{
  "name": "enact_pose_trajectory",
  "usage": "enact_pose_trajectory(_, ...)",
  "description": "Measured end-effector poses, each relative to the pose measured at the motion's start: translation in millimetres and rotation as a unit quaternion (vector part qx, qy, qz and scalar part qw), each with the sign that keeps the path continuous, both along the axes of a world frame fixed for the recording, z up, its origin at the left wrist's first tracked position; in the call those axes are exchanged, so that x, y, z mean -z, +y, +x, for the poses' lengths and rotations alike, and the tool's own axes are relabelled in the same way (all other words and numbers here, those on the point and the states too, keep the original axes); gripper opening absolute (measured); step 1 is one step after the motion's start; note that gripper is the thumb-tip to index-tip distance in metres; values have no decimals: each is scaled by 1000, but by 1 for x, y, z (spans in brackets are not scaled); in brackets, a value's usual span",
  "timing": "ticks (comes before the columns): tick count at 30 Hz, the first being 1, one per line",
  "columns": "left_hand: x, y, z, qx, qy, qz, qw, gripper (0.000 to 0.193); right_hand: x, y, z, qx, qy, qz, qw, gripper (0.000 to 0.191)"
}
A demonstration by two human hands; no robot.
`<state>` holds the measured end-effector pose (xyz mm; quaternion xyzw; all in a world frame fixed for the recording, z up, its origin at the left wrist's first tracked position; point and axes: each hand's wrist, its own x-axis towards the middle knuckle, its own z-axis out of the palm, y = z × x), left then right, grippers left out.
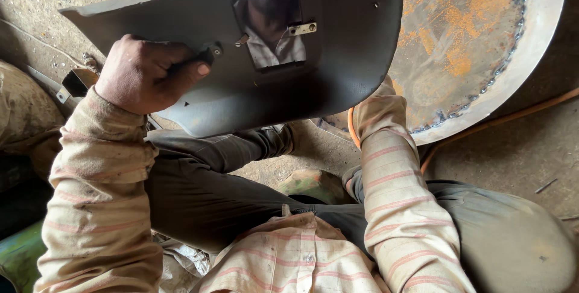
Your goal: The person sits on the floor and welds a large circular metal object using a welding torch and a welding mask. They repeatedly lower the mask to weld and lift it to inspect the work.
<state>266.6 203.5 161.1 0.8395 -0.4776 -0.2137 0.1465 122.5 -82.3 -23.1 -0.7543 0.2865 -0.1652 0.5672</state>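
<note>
Striped sleeves fill the lower frame; left hand [142, 73] clamps the dark welding shield [338, 57] up, hiding the right hand, grip unknowable, beside a rusty disc [458, 39].

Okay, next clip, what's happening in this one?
A person sits on the ground, seen from their own head camera. Their left hand grips the handle of a dark hand-held welding shield, holding it up in front of them. The right arm, in a striped sleeve, reaches forward behind the shield, so the right hand is hidden. Beyond the shield lies a rusty round metal plate with a row of weld spots near its rim, and an orange hose runs beside it.
</note>
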Motion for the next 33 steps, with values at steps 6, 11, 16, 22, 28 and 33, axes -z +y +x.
enact_pose_trajectory(6, -1, 4, 1, 19, -42, -8, 999, 19, 9, -3, -3, 1, 3, 2, 1000, 46)
enact_pose_trajectory(11, 6, 13, 5, -39, -23, -59, 997, 28, 23, 0, -28, -14, 31, -65, 997, 45)
enact_pose_trajectory(16, 14, 18, 14, -144, 57, -179, 972, 42, 22, -1, -32, -3, 4, 104, 995, 44)
enact_pose_trajectory(22, 17, 13, 12, -260, 71, -205, 941, 36, 29, 4, -31, -10, -11, 84, 996, 48)
enact_pose_trajectory(28, 20, 10, 7, -264, 85, -177, 944, 40, 31, 7, -28, -18, 15, 82, 996, 49)
enact_pose_trajectory(33, 22, 12, 7, -188, 74, -120, 972, 45, 26, 9, -25, -23, 5, 92, 996, 51)
